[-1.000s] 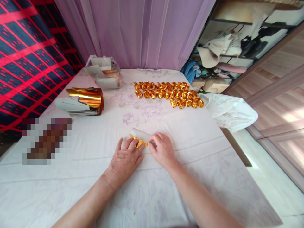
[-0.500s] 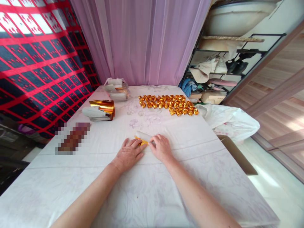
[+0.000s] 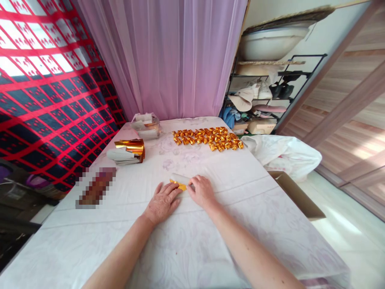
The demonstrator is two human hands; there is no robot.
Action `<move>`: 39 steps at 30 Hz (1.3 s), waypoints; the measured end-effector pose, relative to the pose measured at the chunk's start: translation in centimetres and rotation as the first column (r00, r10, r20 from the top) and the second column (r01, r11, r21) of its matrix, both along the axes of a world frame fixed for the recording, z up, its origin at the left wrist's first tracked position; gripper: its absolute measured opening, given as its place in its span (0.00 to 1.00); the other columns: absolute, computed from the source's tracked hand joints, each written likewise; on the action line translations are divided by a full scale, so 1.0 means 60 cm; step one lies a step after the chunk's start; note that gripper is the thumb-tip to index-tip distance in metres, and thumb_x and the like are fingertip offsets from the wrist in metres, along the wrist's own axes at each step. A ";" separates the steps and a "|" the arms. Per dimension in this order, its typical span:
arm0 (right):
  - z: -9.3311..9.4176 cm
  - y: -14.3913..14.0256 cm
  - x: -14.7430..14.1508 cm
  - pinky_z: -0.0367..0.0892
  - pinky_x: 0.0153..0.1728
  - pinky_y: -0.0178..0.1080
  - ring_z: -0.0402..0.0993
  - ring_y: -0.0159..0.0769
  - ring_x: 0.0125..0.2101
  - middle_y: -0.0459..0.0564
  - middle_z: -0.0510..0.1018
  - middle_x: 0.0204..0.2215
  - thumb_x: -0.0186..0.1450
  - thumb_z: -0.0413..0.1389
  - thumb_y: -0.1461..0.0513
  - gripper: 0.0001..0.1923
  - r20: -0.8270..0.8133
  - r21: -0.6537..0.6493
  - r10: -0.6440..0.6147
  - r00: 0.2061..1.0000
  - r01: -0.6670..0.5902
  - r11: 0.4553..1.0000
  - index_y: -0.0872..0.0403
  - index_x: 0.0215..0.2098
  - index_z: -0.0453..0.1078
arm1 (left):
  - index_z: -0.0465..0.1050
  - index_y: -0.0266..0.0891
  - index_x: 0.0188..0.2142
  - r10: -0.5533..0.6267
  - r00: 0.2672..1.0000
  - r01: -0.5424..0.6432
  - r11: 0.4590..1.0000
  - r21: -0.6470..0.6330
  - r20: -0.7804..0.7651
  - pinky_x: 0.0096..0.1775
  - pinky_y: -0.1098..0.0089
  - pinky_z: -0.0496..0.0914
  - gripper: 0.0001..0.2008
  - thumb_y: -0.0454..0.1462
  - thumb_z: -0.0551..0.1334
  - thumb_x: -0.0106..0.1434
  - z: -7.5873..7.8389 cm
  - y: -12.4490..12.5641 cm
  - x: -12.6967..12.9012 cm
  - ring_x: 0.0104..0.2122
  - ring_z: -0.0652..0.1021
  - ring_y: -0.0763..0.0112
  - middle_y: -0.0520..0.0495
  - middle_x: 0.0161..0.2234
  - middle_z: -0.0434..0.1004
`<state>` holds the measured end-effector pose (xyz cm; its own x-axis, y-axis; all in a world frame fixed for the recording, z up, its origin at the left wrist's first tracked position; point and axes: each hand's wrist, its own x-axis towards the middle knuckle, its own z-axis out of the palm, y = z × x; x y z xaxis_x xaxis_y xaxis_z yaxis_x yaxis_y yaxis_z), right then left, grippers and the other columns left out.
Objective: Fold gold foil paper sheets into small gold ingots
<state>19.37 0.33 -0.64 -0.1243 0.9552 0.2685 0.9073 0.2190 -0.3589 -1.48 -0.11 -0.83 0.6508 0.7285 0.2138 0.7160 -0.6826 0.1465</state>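
A partly folded sheet of gold foil paper (image 3: 181, 186), its pale grey back turned up along the far edge, lies on the table between my hands. My left hand (image 3: 162, 202) rests flat with its fingers extended, the fingertips on the paper's near left part. At the right end of the fold, my right hand (image 3: 202, 191) is closed, pinching the paper's edge between thumb and fingers. Folded gold foil pieces (image 3: 221, 138) stand in rows farther back. To the left sits a stack of foil sheets (image 3: 128, 154), some showing gold and some grey.
A clear plastic bag (image 3: 146, 125) with more sheets lies at the table's back left. Nearer is a blurred-out reddish item (image 3: 96, 188). White plastic bag (image 3: 288, 154) and cardboard box (image 3: 296, 196) stand off the table's right side, before a shoe rack (image 3: 267, 76).
The camera view has shifted, so the table sits slightly lower in the picture. My left hand has slid slightly back from the paper, uncovering more gold; my right hand keeps its pinch.
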 end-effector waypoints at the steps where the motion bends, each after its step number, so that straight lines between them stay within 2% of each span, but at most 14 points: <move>1: 0.000 0.000 0.000 0.58 0.42 0.38 0.71 0.37 0.40 0.48 0.75 0.36 0.65 0.58 0.61 0.03 0.003 -0.001 -0.002 1.000 0.002 1.000 0.52 0.36 0.72 | 0.67 0.43 0.57 -0.004 1.000 0.004 1.000 0.011 0.005 0.62 0.46 0.54 0.17 0.39 0.54 0.69 -0.001 0.000 -0.001 0.60 0.67 0.61 0.42 0.59 0.69; 12: 0.000 -0.001 -0.002 0.59 0.42 0.38 0.70 0.37 0.40 0.49 0.75 0.36 0.65 0.57 0.60 0.04 0.022 0.003 -0.012 1.000 0.012 1.000 0.52 0.36 0.72 | 0.68 0.43 0.56 -0.008 1.000 0.007 0.999 0.041 0.016 0.61 0.46 0.55 0.17 0.39 0.54 0.69 -0.007 0.002 -0.002 0.59 0.68 0.60 0.41 0.58 0.70; 23: -0.001 0.000 -0.001 0.59 0.42 0.38 0.70 0.37 0.41 0.48 0.75 0.36 0.65 0.58 0.60 0.04 0.008 0.007 -0.009 1.000 0.008 1.000 0.52 0.36 0.72 | 0.68 0.44 0.56 -0.012 1.000 0.012 0.999 0.035 0.018 0.60 0.44 0.56 0.17 0.38 0.54 0.69 -0.002 0.001 0.000 0.58 0.68 0.58 0.42 0.58 0.70; 28: 0.002 -0.001 -0.001 0.59 0.42 0.38 0.71 0.37 0.40 0.48 0.75 0.36 0.65 0.58 0.61 0.03 0.006 -0.003 -0.009 1.000 0.009 1.000 0.52 0.36 0.72 | 0.69 0.43 0.55 -0.014 0.999 0.012 0.999 0.049 0.030 0.61 0.46 0.55 0.17 0.38 0.54 0.68 -0.005 0.001 0.000 0.59 0.68 0.60 0.42 0.58 0.70; 39: 0.003 -0.003 0.002 0.59 0.42 0.38 0.71 0.37 0.41 0.48 0.76 0.37 0.65 0.57 0.62 0.02 0.004 -0.013 0.002 1.000 -0.002 1.000 0.52 0.37 0.72 | 0.68 0.45 0.55 0.009 1.000 -0.009 1.000 0.005 0.025 0.61 0.45 0.55 0.17 0.38 0.55 0.68 0.004 -0.003 0.005 0.58 0.68 0.60 0.43 0.58 0.70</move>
